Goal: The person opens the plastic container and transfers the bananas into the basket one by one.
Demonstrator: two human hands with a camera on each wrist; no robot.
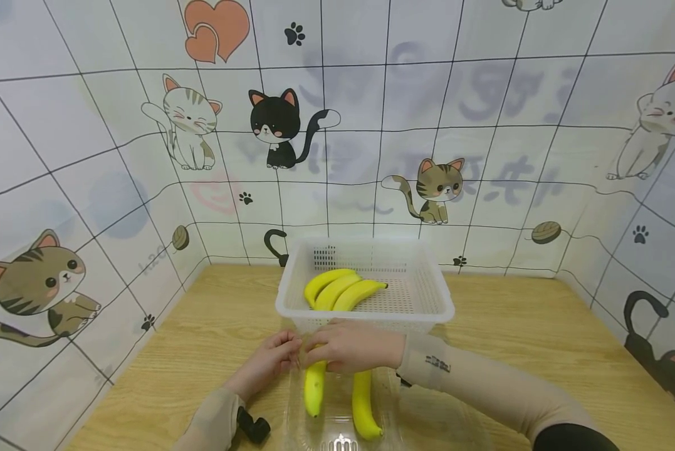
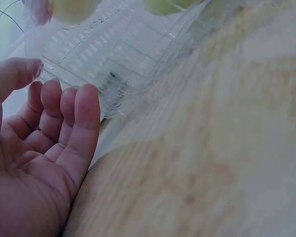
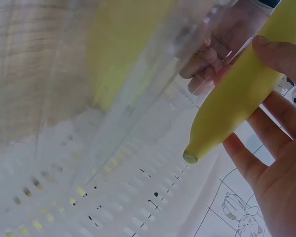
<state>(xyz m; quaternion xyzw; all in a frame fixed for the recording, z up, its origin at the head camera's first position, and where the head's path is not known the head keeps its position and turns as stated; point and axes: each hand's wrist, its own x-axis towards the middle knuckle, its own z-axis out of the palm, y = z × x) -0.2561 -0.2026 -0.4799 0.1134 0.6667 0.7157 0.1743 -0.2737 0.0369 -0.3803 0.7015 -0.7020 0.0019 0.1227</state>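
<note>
My right hand [image 1: 354, 346] grips a yellow banana [image 1: 314, 389] over the left side of a clear plastic box [image 1: 337, 421]. In the right wrist view, the thumb lies on one side of this banana [image 3: 237, 101] and the fingers on the other. A second banana [image 1: 364, 407] lies in the box on the right. With thumb and fingertips, my left hand [image 1: 268, 364] pinches the box's far left edge. The left wrist view has the curled fingers close against the clear wall [image 2: 123, 69]. The held banana's upper end is hidden by my right hand in the head view.
Behind the box stands a white perforated basket [image 1: 365, 317] with several bananas [image 1: 337, 291] on its left side. A wooden table [image 1: 224, 313] carries everything. Cat-printed wall sheeting [image 1: 354, 150] encloses the back and sides. Black wrist gear [image 1: 254, 427] sits by my left sleeve.
</note>
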